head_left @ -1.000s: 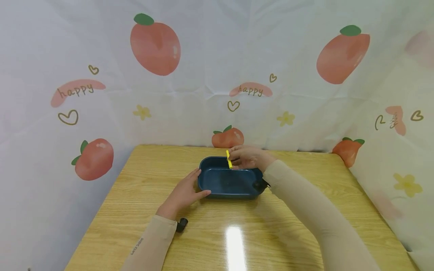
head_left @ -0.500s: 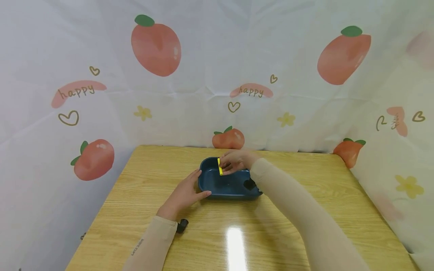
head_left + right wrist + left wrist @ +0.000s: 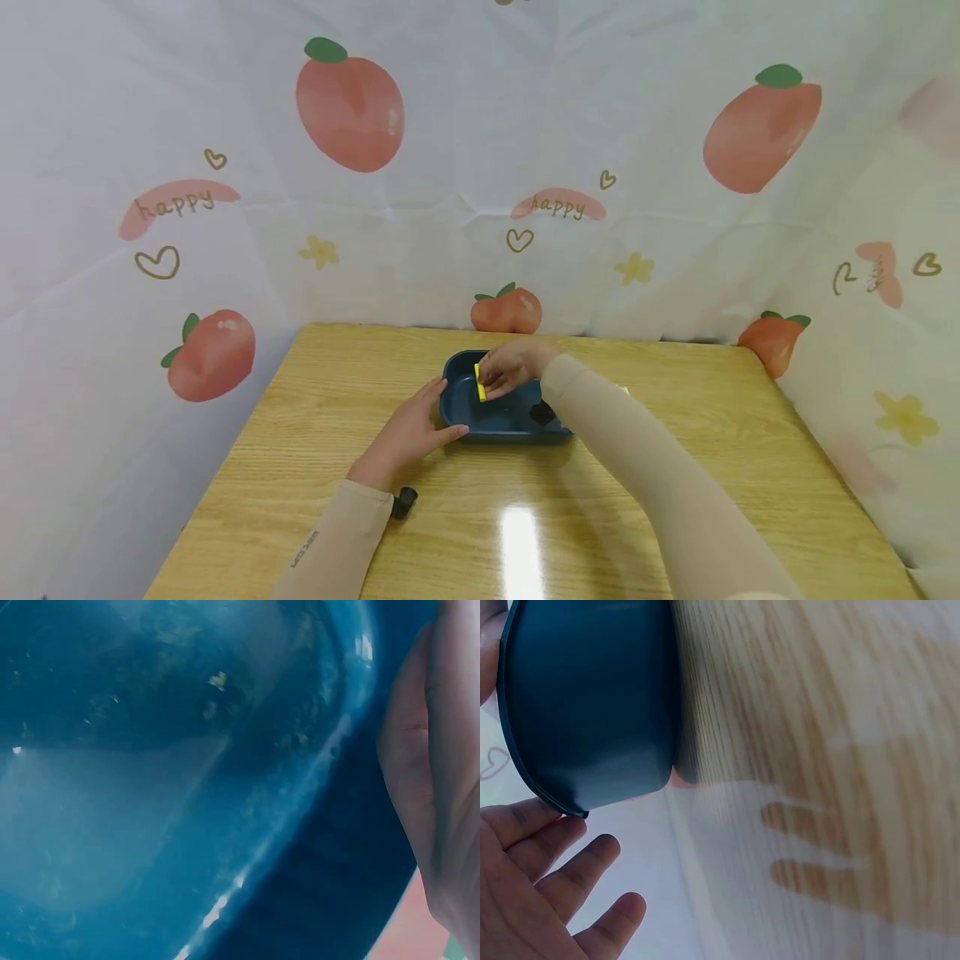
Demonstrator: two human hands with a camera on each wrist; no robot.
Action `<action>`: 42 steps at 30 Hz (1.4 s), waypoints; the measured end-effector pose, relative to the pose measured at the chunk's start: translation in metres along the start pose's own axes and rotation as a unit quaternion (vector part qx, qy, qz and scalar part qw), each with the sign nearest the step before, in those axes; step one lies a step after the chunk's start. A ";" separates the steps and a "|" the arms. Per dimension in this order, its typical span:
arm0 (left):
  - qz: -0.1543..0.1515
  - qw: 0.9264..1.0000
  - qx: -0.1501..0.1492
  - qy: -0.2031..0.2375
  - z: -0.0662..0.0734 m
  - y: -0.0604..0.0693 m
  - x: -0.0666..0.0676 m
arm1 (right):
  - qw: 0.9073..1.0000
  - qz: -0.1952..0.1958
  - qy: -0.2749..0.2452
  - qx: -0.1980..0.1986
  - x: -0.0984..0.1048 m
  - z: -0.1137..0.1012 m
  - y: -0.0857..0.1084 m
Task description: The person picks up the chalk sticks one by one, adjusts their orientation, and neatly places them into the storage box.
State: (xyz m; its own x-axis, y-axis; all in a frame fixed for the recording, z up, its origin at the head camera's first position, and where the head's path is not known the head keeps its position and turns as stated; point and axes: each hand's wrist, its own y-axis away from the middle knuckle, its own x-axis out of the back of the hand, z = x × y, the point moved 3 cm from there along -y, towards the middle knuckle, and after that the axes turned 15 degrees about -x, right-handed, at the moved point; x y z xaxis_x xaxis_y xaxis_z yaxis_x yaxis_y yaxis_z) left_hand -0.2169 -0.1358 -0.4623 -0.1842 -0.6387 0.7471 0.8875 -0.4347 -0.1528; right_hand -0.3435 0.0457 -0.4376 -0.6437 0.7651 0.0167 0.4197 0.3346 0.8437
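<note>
A dark blue rectangular basin (image 3: 517,438) with rounded corners stands on the wooden table. My left hand (image 3: 401,433) rests against its left end, thumb by the near rim. In the left wrist view, straight, spread fingers (image 3: 577,881) show, some touching the rim and others apart from it. Over the basin, my right hand (image 3: 513,368) pinches a short yellow stick (image 3: 481,385), held nearly upright inside the left part. The right wrist view shows the basin's shiny inside (image 3: 135,825) with small pale specks; the stick is hidden there.
A small pale yellow thing (image 3: 625,390) peeks out behind the right sleeve, mostly hidden. A white fruit-printed curtain (image 3: 420,258) borders the back and sides of the wooden table (image 3: 360,358). Black wrist cameras (image 3: 404,502) sit by both cuffs.
My right hand has moved left and down with the yellow stick, from above the basin's far rim to inside its left part. The left hand stays at the basin's end.
</note>
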 end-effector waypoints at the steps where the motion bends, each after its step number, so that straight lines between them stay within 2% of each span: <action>1: -0.001 1.000 -0.001 0.001 0.000 0.000 0.000 | 1.000 -0.001 0.004 -0.003 -0.001 0.001 -0.001; 8: -0.007 1.000 0.001 0.003 -0.002 0.001 -0.002 | 0.999 -0.001 0.011 -0.030 -0.009 0.008 -0.011; 18: -0.013 1.000 0.006 0.012 -0.002 0.004 -0.004 | 0.998 0.033 0.012 -0.058 -0.014 0.017 -0.031; 26: -0.019 1.000 -0.002 -0.005 0.000 0.004 -0.003 | 0.994 0.075 0.048 -0.067 -0.017 0.016 -0.030; 34: -0.022 1.000 -0.005 -0.007 0.000 0.004 0.001 | 0.983 0.135 0.109 -0.058 -0.013 0.015 -0.023; 42: -0.025 1.000 -0.006 -0.005 -0.002 0.003 0.001 | 0.979 0.151 0.128 -0.050 -0.010 0.015 -0.026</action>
State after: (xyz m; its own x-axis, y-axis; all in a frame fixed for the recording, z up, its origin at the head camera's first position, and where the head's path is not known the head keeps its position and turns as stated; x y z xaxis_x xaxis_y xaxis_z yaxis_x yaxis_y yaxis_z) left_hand -0.2156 -0.1386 -0.4636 -0.2229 -0.6096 0.7608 0.8726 -0.4727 -0.1231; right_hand -0.3388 0.0374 -0.4676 -0.6443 0.6534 0.3974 0.5596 0.0486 0.8273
